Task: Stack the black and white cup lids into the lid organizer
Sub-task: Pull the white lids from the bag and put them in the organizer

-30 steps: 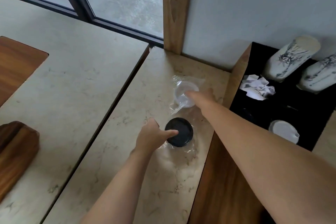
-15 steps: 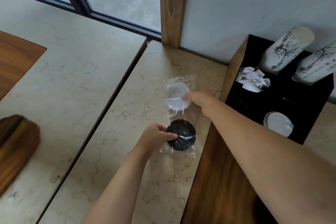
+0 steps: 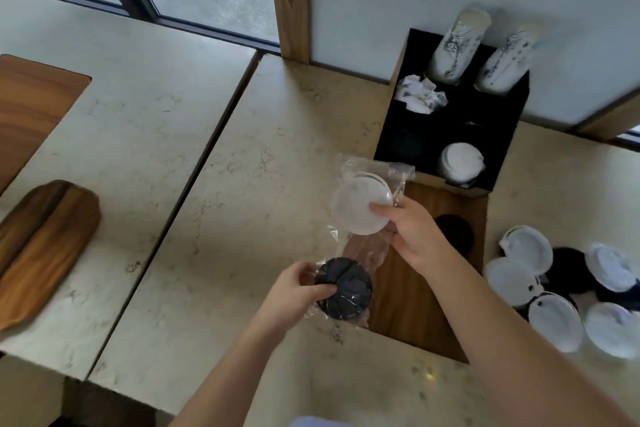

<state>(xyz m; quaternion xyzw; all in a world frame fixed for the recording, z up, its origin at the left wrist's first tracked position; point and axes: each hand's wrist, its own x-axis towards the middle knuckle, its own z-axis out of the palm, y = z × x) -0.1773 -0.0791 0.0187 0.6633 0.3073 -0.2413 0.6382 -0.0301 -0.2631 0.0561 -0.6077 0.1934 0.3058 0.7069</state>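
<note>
Wooden board (image 3: 45,246): far left on the pale stone counter (image 3: 166,156), well apart from the work. No risk.

Left hand (image 3: 294,291): fingers curled round the near rim of a black lid stack (image 3: 346,288), which is sleeved in clear plastic and lifted off the counter. Risk: the film looks slick and loose, so the stack may slide in the grip or spill from an open end.

Right hand (image 3: 412,236): pinches the near right edge of a white lid stack (image 3: 362,208), also in a clear plastic sleeve (image 3: 377,170), tilted and held above the counter just left of the organizer. Risk: an edge pinch on a tilted stack gives little support; the lids may fan apart or drop.

Lid organizer (image 3: 498,135): black compartmented box at the far right against the wall, with a wooden front panel (image 3: 415,288). Holds two patterned cup stacks (image 3: 481,48), crumpled paper (image 3: 420,94) and white lids (image 3: 460,161) in a near compartment. Risk: sleeves not yet removed; wrapped lids may snag on the dividers, and black lids are hard to see against the black interior.

Loose lids (image 3: 561,288): black and white, heaped on the counter right of the organizer. Risk: the right forearm passes close beside them and could scatter them.
</note>
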